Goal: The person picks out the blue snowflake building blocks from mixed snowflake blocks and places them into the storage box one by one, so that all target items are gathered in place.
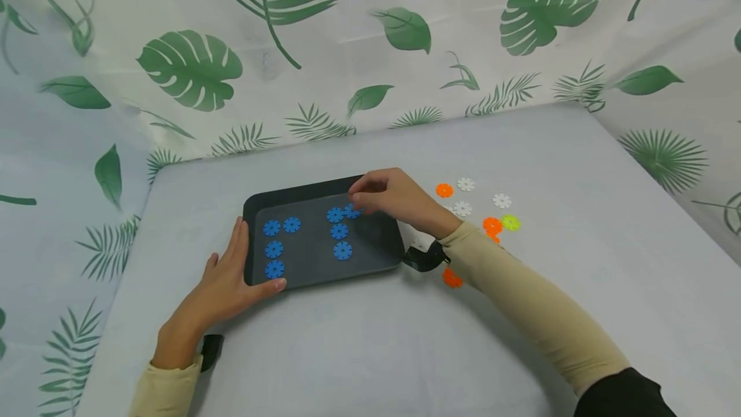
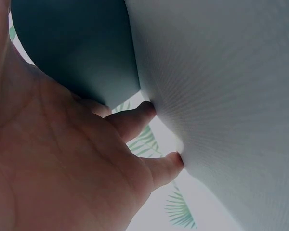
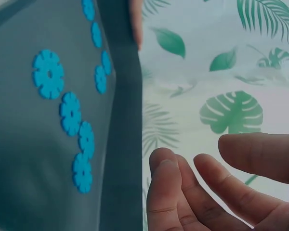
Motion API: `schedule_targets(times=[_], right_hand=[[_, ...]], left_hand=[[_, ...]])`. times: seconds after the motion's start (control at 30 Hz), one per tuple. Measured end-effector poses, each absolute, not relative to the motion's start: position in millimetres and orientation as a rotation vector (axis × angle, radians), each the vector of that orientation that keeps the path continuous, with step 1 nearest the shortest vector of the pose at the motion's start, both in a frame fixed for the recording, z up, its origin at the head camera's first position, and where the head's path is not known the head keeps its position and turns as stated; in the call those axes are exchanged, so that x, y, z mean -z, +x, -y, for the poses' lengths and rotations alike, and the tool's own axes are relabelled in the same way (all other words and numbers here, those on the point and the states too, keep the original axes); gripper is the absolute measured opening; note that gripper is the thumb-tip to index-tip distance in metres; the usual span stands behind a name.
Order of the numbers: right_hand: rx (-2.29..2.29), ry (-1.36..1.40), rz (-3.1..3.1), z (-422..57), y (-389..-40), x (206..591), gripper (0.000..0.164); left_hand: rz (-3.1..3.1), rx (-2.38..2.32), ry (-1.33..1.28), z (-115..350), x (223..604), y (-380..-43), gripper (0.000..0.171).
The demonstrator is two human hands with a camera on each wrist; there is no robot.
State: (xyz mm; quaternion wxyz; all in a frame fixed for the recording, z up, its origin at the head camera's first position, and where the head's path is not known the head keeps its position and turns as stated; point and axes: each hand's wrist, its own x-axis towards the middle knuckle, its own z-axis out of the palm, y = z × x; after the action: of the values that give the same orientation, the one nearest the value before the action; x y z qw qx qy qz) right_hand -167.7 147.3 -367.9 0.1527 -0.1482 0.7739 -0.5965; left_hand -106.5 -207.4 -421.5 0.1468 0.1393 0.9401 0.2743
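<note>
A dark grey tray (image 1: 309, 272) lies on the table holding several blue notched plastic discs, arranged in two hooked groups, a left one (image 1: 274, 250) and a right one (image 1: 339, 231). My left hand (image 1: 222, 285) rests against the tray's left end, fingers straight along its side and thumb at the front corner. Over the tray's far right part is my right hand (image 1: 399, 201), just by the upper right blue disc (image 1: 352, 211). In the right wrist view its thumb (image 3: 260, 154) and fingers (image 3: 164, 185) are apart, with nothing between them.
Right of the tray lie loose discs: orange (image 1: 444, 190), white (image 1: 502, 201) and yellow-green (image 1: 511, 222). Another orange disc (image 1: 452, 277) is below the right forearm, which hides part of this area. A leaf-printed cloth (image 1: 359, 50) stands behind the white table (image 1: 370, 346).
</note>
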Motion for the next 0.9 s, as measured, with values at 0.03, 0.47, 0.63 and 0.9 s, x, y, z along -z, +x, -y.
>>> schedule_targets(times=[0.03,0.47,0.63,0.9], right_hand=[[1.715,-0.416,-2.216,-150,-166,368,0.026],[1.757,-0.324,-2.241,-194,-151,372,0.032],[1.714,-0.281,-2.287,-210,-142,371,0.034],[1.660,-0.208,-2.335,-235,-124,373,0.033]], left_hand=[[-2.705,-0.788,0.401,207,422,-107,0.137],[-2.704,-0.775,0.408,206,421,-108,0.137],[-2.701,-0.775,0.406,206,420,-107,0.137],[-2.704,-0.764,0.404,207,422,-107,0.138]])
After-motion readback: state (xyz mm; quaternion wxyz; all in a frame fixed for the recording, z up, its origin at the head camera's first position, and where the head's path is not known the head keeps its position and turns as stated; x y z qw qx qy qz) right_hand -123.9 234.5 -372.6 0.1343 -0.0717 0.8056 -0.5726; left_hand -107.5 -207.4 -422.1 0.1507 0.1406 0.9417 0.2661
